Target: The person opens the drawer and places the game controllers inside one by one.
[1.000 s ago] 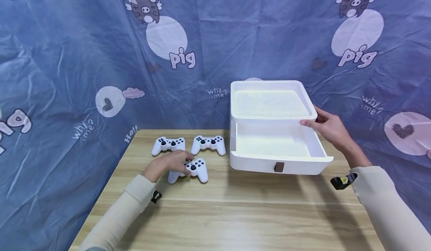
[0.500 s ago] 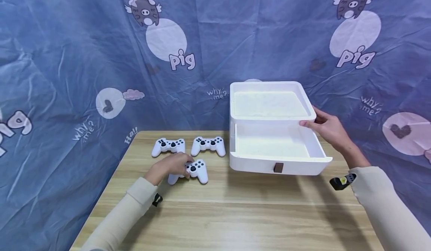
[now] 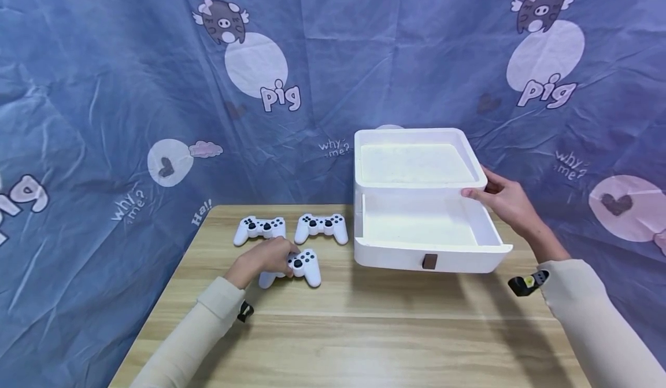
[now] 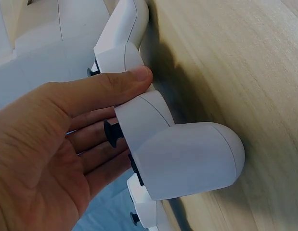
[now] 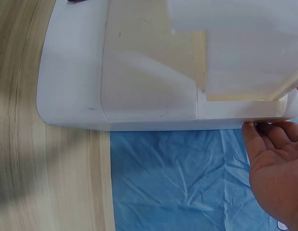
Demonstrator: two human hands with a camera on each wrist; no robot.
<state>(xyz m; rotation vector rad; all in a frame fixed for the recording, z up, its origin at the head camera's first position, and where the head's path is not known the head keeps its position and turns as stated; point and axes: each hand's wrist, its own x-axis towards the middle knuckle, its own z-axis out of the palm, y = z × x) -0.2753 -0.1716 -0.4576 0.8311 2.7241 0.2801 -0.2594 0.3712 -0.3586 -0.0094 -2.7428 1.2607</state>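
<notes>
My left hand (image 3: 264,258) grips the nearest white game controller (image 3: 312,270) by its middle. In the left wrist view the thumb lies across its near side, with the fingers on the button side beyond the black sticks. Behind it are two more white controllers, one at the left (image 3: 247,235) and one to its right (image 3: 339,229). A white storage box (image 3: 359,162) stands right of them, its lower drawer (image 3: 387,257) pulled out and holding nothing. My right hand (image 3: 510,203) holds the box's right side, thumb at the front corner and fingers behind.
The drawer front carries a brown pull tab (image 3: 429,261). A shallow open tray (image 3: 408,162) forms the top of the box. All stands on a wooden table (image 3: 333,342), with a blue printed cloth (image 3: 333,58) hanging right behind.
My left hand has closed in slightly on the near controller, which stays in its place. The right hand keeps its hold on the box. The whole head view has shifted a little.
</notes>
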